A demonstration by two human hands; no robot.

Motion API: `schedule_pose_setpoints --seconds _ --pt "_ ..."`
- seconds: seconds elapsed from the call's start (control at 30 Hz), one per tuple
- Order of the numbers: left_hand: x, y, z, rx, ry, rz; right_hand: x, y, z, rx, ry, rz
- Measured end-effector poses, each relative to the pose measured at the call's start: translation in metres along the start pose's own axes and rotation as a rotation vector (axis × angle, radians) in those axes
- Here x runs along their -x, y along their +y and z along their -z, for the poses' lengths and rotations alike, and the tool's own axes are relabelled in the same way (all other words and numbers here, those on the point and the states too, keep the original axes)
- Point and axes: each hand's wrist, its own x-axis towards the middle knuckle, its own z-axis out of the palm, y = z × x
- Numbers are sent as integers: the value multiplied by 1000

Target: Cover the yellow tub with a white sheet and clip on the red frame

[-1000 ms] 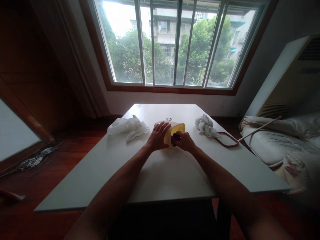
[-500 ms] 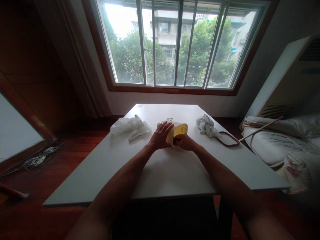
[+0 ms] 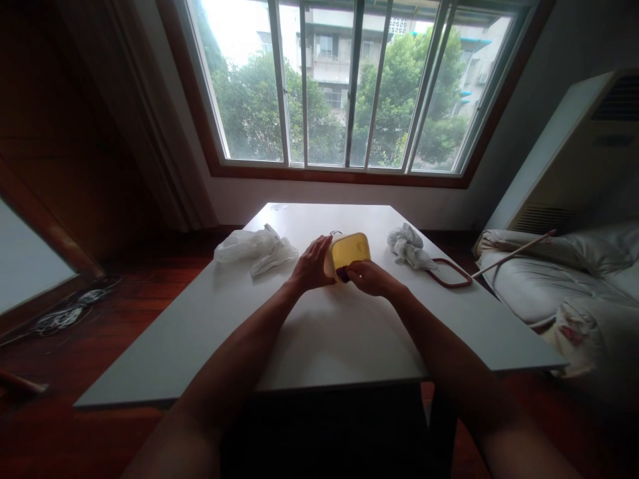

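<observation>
Tilted on the white table [image 3: 344, 339] is a plastic tub [image 3: 352, 249], yellow inside and pale outside, its open mouth turned towards me. My left hand [image 3: 313, 265] is wrapped around the tub's left side. My right hand [image 3: 369, 277] is closed at the lower edge of the mouth, pinching a small dark reddish thing [image 3: 342, 273] against the inside. That thing is mostly covered by my fingers, so its kind does not show.
Left of the tub lies a crumpled white plastic bag [image 3: 254, 249]. To the right are another crumpled bag [image 3: 407, 246] and a brown loop-shaped frame [image 3: 452, 273] with a long pale handle [image 3: 514, 253] reaching past the table edge. A cushioned seat [image 3: 534, 279] stands beyond.
The tub has turned so that more of its yellow inside faces me. My left hand has slid down along its side. The right hand has drawn slightly outward, showing the dark reddish thing.
</observation>
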Motion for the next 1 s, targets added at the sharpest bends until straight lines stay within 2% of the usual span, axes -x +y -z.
schedule_pose_setpoints --seconds 0.1,0.23,0.4,0.53,0.8,1.0 --pt "-1 -1 -1 8 7 -4 1 -6 0 102 13 -26" --pt "-2 0 -1 10 16 -81 -2 -1 -6 177 -26 -8" --pt "-5 5 -3 37 17 -183 -13 11 -17 333 -121 -4" --pt "-6 9 -4 66 -15 -187 -25 17 -25 450 -202 0" --pt "-11 23 -7 77 -7 -290 -30 26 -28 362 -143 -20" --pt "-10 24 -8 103 -16 -276 -29 32 -28 193 -143 -50"
